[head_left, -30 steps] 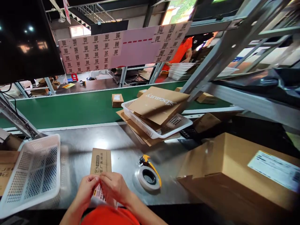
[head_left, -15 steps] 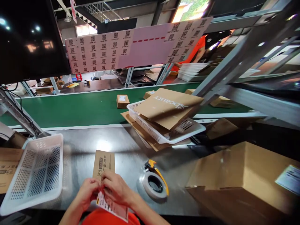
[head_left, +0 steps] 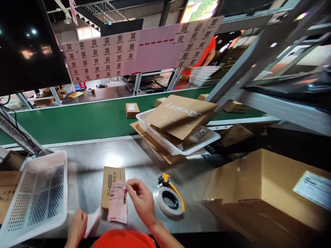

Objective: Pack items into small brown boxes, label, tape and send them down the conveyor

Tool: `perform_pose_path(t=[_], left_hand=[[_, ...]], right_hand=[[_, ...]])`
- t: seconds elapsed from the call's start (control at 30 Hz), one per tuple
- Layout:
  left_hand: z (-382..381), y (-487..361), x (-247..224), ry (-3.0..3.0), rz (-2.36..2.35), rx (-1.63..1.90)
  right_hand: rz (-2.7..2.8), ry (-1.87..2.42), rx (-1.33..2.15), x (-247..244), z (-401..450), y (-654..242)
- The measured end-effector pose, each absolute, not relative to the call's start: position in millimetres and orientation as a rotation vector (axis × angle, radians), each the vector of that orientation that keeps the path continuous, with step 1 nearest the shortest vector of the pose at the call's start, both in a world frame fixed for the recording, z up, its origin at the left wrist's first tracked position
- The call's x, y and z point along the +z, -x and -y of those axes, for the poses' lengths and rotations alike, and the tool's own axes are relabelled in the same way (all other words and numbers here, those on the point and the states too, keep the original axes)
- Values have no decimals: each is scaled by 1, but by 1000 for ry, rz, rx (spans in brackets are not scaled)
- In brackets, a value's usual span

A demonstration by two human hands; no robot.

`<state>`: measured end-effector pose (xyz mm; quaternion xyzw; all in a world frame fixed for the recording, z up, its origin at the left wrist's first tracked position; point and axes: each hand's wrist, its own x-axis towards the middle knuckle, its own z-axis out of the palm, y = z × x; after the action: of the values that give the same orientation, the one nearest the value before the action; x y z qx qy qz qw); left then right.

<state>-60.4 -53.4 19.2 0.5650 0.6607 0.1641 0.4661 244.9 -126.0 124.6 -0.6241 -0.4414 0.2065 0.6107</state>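
Note:
A small flat cardboard box [head_left: 111, 182] lies on the steel table in front of me. My right hand [head_left: 141, 202] pinches the top edge of a pink printed label [head_left: 118, 202] and holds it over the box's right half. My left hand [head_left: 77, 228] sits low at the table's near edge, gripping a white strip of backing paper [head_left: 92, 221]. A tape dispenser with a yellow handle [head_left: 170, 197] rests just right of my right hand.
An empty white mesh basket [head_left: 36, 193] stands at the left. A second white basket [head_left: 178, 147] holding flat cartons sits at the belt's edge. A large carton [head_left: 266, 186] fills the right. Small parcels [head_left: 131, 110] ride the green conveyor [head_left: 77, 120]. Another person in orange [head_left: 204, 55] works beyond.
My hands have parted: the right carried the pink label up over the small box, while the left dropped down and left with the peeled backing paper.

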Motion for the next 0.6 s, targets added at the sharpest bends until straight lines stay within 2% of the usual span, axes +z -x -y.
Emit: perform_pose_path(t=[0.13,0.23,0.4,0.5,0.6], left_hand=[[66,83,21,-2094,-1304,367],[69,48,36,-2480,-943,431],[68,-33,47,-2554,-740,273],[73,-39,26,-2539,-774,243],[84,-20,-1,-2609,-834,366]], right_hand=[[1019,1593,533,69,70,-263],[1113,1678,490,38,49,-268],[1406,1731,306,17,56,-254],[1702,1661,273,8,71,-243],[2045,1496,360,1,79,-241]])
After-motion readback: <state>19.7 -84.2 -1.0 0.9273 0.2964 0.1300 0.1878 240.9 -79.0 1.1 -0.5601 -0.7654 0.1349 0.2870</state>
